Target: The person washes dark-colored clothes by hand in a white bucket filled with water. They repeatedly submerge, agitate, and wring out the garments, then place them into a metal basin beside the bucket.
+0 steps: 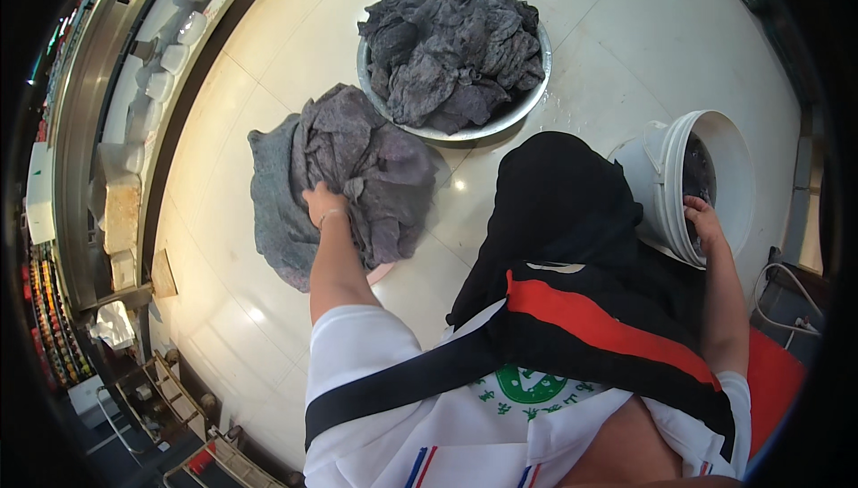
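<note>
My left hand [325, 205] rests on a heap of grey cloths [382, 159], its fingers partly sunk into the folds; whether it grips them I cannot tell. A pink rim [381, 273] shows under the heap. Over at the right, my right hand [702, 218] is at the mouth of a white plastic bucket [736, 153], fingers bent near dark wet contents [698, 166]; its grip is unclear. Beyond the heap, a round metal basin [493, 130] holds a pile of dark grey cloths [456, 52].
Light floor tiles [234, 220] lie beneath everything. A metal counter with a shelf of white containers [159, 86] runs along the left. Wheeled metal trolleys [177, 401] stand at lower left. A red surface [774, 381] and a cable [761, 287] are at the right.
</note>
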`<state>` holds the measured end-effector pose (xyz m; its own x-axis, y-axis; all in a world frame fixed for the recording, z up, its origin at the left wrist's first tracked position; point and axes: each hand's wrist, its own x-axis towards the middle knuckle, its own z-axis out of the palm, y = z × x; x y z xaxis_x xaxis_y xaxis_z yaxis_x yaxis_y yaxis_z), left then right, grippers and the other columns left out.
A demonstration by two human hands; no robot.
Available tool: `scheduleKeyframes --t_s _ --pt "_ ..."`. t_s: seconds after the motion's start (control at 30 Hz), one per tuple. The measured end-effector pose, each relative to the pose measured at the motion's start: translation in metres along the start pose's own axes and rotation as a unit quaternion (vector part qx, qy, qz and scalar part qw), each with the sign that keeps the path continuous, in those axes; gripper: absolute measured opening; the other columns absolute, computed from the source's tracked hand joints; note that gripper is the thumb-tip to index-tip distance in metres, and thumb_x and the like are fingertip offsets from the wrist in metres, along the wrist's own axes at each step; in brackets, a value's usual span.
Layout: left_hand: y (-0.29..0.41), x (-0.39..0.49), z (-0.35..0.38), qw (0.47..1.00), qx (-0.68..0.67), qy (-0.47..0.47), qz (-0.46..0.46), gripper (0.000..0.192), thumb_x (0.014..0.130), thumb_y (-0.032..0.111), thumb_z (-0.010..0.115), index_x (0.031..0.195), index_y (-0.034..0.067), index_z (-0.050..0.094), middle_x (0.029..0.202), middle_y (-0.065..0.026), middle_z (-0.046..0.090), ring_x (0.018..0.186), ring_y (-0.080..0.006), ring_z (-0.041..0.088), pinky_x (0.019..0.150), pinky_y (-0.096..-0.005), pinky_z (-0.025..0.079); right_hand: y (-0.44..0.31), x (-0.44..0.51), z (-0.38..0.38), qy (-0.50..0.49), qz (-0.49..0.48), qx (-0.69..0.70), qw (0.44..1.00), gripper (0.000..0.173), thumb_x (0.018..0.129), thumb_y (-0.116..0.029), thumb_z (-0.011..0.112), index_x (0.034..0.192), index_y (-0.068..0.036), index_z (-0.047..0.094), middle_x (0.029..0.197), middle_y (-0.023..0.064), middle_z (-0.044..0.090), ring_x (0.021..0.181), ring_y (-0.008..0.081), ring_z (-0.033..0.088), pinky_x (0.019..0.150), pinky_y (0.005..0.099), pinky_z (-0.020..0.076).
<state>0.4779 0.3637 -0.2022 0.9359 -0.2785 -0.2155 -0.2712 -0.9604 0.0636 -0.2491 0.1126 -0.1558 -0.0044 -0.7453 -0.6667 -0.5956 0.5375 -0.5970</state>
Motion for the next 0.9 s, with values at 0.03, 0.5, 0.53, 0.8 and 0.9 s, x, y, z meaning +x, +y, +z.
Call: scheduleKeyframes --t_s 0.03,0.5,0.53,0.8,0.9 --pt "-0.007 -0.004 -0.001 1.000 -0.017 -0.002 0.005 0.026 0.078 0.009 0.064 0.104 0.012 0.063 0.120 -0.0163 0.050 0.097 -0.0364 0.060 0.086 -0.0432 0.050 0.003 0.002 -0.002 0.012 0.002 0.005 1.000 0.041 0.086 -0.014 0.064 0.124 -0.003 0.058 0.114 0.0075 0.064 0.109 0.0187 0.057 0.096 0.0299 0.0416" --pt "-0.039 -0.126 -0.021 0.974 -0.154 0.070 0.149 0.071 0.061 0.034 0.083 0.122 0.012 0.054 0.127 -0.0197 0.051 0.115 -0.0376 0.051 0.097 -0.0427 0.043 0.041 0.038 -0.016 0.059 -0.051 0.091 0.993 0.030 0.086 -0.013 0.064 0.114 -0.003 0.062 0.102 0.0035 0.065 0.095 0.0143 0.059 0.087 0.0286 0.0458" --pt "-0.036 -0.124 -0.026 0.969 -0.119 0.136 0.169 0.078 0.060 0.037 0.084 0.127 0.013 0.051 0.134 -0.0205 0.046 0.119 -0.0394 0.048 0.099 -0.0449 0.041 0.043 0.037 -0.017 0.069 -0.047 0.099 0.992 0.029 0.086 -0.013 0.064 0.113 -0.003 0.062 0.101 0.0033 0.065 0.093 0.0140 0.059 0.086 0.0284 0.0463" --pt "0.010 -0.091 -0.016 0.994 -0.010 -0.104 -0.042 0.131 0.052 0.055 0.087 0.153 0.026 0.009 0.158 -0.0146 0.007 0.142 -0.0422 0.016 0.109 -0.0620 0.027 0.043 0.033 -0.018 0.095 -0.069 0.142 0.983 0.026 0.085 -0.012 0.066 0.109 -0.003 0.063 0.094 0.0023 0.064 0.087 0.0133 0.058 0.081 0.0281 0.0466" --pt "0.028 -0.088 0.006 0.992 0.048 -0.090 -0.073 0.130 0.052 0.052 0.088 0.153 0.028 0.009 0.158 -0.0137 0.008 0.142 -0.0418 0.016 0.108 -0.0620 0.028 0.041 0.032 -0.015 0.118 -0.065 0.103 0.985 0.027 0.084 -0.013 0.066 0.109 -0.003 0.064 0.095 0.0024 0.065 0.087 0.0135 0.058 0.082 0.0284 0.0463"
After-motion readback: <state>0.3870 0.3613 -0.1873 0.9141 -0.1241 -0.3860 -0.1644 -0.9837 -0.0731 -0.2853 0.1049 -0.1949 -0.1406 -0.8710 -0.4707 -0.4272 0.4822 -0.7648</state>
